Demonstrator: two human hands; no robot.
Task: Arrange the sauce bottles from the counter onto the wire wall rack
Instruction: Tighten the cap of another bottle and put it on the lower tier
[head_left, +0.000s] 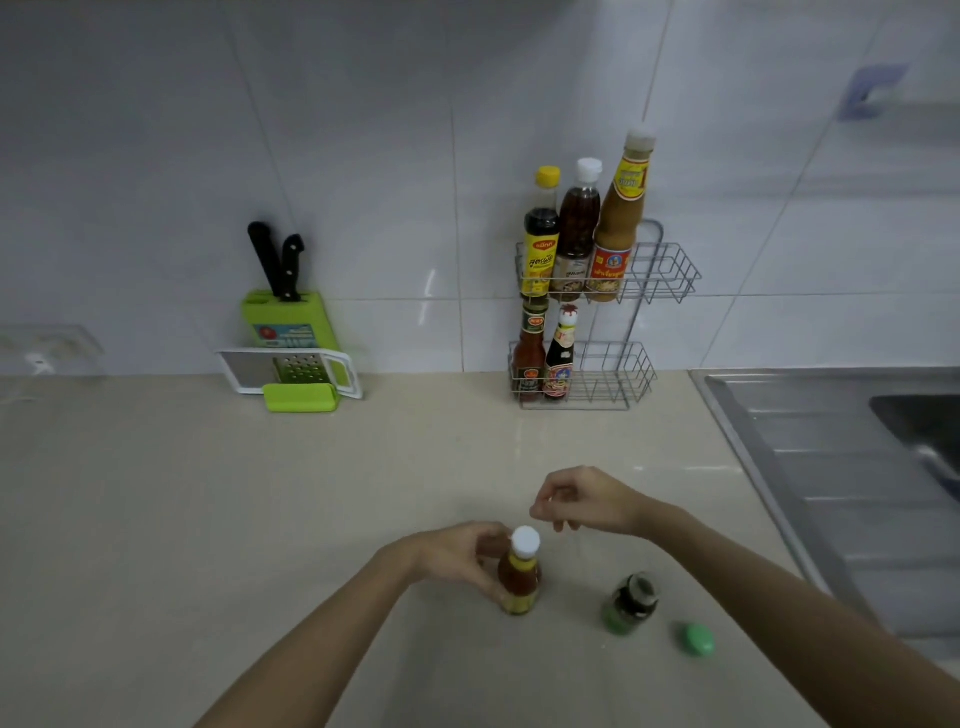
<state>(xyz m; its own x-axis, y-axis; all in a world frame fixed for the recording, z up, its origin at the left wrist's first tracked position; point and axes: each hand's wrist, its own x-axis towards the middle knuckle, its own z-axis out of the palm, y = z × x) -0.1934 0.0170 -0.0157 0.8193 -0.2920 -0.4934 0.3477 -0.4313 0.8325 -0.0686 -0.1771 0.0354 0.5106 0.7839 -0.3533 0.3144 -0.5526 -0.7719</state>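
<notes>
My left hand (462, 558) grips a red sauce bottle (520, 582) with a white cap, upright on the counter near me. My right hand (582, 500) hovers just behind and to the right of it, fingers loosely curled, holding nothing. A small green-labelled jar (629, 603) without its lid stands to the right, and its green lid (697, 638) lies beside it. The wire wall rack (660, 275) hangs on the tiled wall. Its upper shelf holds three tall bottles (579, 234) at the left. Its lower shelf (618, 374) holds two smaller bottles (545, 358) at the left.
A green knife block (288, 322) with two black-handled knives and a white-framed grater (291, 371) stand against the wall at left. A steel sink (857, 457) and its draining board take up the right side. A wall socket (41, 345) is at far left.
</notes>
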